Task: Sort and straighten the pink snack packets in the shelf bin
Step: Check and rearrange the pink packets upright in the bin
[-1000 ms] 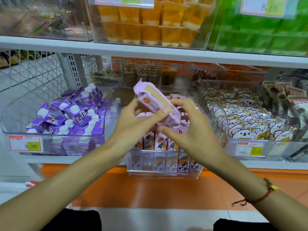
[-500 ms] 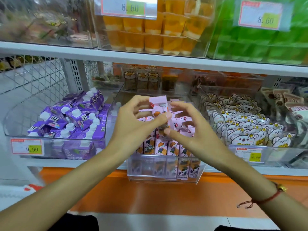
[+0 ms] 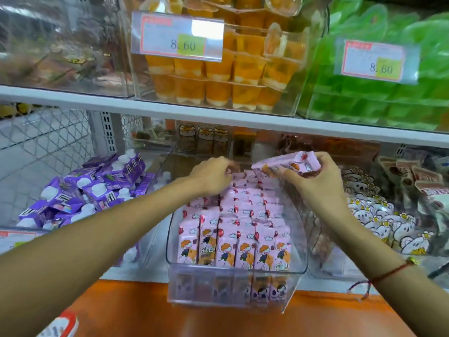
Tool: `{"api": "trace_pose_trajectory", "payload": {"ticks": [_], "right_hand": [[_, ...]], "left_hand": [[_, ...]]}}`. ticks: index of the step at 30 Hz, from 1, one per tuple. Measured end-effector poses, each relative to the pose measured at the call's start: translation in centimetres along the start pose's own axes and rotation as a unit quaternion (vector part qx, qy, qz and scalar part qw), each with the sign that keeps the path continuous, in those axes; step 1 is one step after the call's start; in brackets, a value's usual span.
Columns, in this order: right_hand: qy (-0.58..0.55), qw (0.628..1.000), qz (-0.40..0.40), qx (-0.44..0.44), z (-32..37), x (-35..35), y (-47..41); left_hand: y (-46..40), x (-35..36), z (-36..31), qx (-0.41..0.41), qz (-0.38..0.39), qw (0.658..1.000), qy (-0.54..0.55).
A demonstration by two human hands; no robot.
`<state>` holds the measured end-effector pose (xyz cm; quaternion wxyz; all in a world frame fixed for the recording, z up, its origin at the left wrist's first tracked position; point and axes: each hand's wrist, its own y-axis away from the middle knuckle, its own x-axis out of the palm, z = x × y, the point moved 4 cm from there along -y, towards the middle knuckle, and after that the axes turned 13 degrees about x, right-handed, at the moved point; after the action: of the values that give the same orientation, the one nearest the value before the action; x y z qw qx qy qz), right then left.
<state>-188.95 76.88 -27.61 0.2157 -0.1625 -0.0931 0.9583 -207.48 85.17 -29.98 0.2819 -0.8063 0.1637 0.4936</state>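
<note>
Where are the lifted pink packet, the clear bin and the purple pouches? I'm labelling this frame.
lifted pink packet [image 3: 295, 164], head view, on its printed face.
clear bin [image 3: 233, 271], head view, on its front rim.
purple pouches [image 3: 102, 188], head view, on one pouch amid the pile.

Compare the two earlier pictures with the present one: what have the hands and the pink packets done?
The hands have parted. The right hand now grips a pink packet alone, carried up and to the right over the bin. The left hand has let go and reaches down to the back rows. The front row of packets stayed upright.
</note>
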Motion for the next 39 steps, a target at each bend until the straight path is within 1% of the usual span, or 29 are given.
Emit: {"api": "trace_pose_trajectory", "payload": {"ticks": [2,5,7,8,11,13,15,18,22,24,25,28,30,31,32,33,34,35,36,38,39], "right_hand": [[0.035,0.999,0.022,0.006,-0.4,0.9,-1.4],[0.072,0.997,0.037,0.018,-0.4,2.2,-3.4],[0.077,0.996,0.054,0.004,-0.2,3.3,-4.5],[0.071,0.996,0.063,0.004,-0.2,3.8,-4.9],[0.046,0.995,0.07,0.045,-0.7,5.4,-6.6],[0.064,0.994,0.084,0.038,-0.6,6.7,-7.5],[0.125,0.987,0.098,0.001,-0.5,8.0,-8.2],[0.302,0.948,0.068,-0.075,-0.1,9.3,-9.2],[0.407,0.906,0.049,-0.111,0.2,10.4,-9.8],[0.434,0.89,0.062,-0.125,0.2,11.1,-9.9],[0.434,0.889,0.071,-0.129,0.3,11.3,-10.0],[0.398,0.905,0.096,-0.117,0.6,11.1,-10.2],[0.379,0.91,0.113,-0.126,0.8,10.8,-9.9],[0.378,0.908,0.121,-0.136,0.8,10.5,-9.8],[0.383,0.904,0.125,-0.143,0.6,10.2,-9.7],[0.393,0.9,0.125,-0.144,0.3,9.8,-9.6],[0.396,0.899,0.123,-0.139,0.0,9.4,-9.6],[0.386,0.905,0.119,-0.135,-0.5,9.1,-9.6],[0.369,0.913,0.112,-0.134,-0.8,8.8,-9.7],[0.323,0.934,0.094,-0.116,-1.4,8.7,-9.8],[0.293,0.947,0.09,-0.094,-1.6,8.7,-9.8]], "left_hand": [[-2.3,1.5,1.0,-0.004,0.051,0.998,-0.043],[-4.2,3.3,2.0,-0.003,0.122,0.992,-0.037],[-4.5,3.9,2.6,-0.005,0.166,0.986,-0.033],[-4.5,4.0,2.9,0.001,0.177,0.984,-0.029],[-4.0,3.9,3.3,0.031,0.196,0.98,-0.031],[-3.4,3.7,3.4,0.052,0.199,0.978,-0.043],[-2.9,3.6,3.2,0.073,0.196,0.976,-0.058],[-2.8,3.3,2.9,0.078,0.194,0.975,-0.069],[-2.7,2.7,2.8,0.074,0.195,0.975,-0.078],[-2.6,2.2,3.0,0.068,0.178,0.978,-0.09],[-2.6,1.8,3.3,0.057,0.163,0.98,-0.097],[-2.7,1.0,3.8,0.023,0.129,0.986,-0.103],[-3.0,0.6,4.1,0.006,0.095,0.993,-0.074],[-3.3,0.3,4.1,0.0,0.05,0.998,-0.048],[-3.6,0.0,4.0,-0.004,-0.012,1.0,-0.013],[-3.9,-0.4,3.9,-0.004,-0.068,0.997,0.028],[-4.3,-0.6,3.7,0.0,-0.103,0.992,0.072],[-4.7,-0.6,3.5,0.008,-0.111,0.988,0.11],[-5.1,-0.4,3.3,0.018,-0.1,0.986,0.128],[-5.7,0.1,3.1,0.023,-0.078,0.99,0.118],[-5.9,0.3,3.2,0.019,-0.081,0.989,0.12]]}}
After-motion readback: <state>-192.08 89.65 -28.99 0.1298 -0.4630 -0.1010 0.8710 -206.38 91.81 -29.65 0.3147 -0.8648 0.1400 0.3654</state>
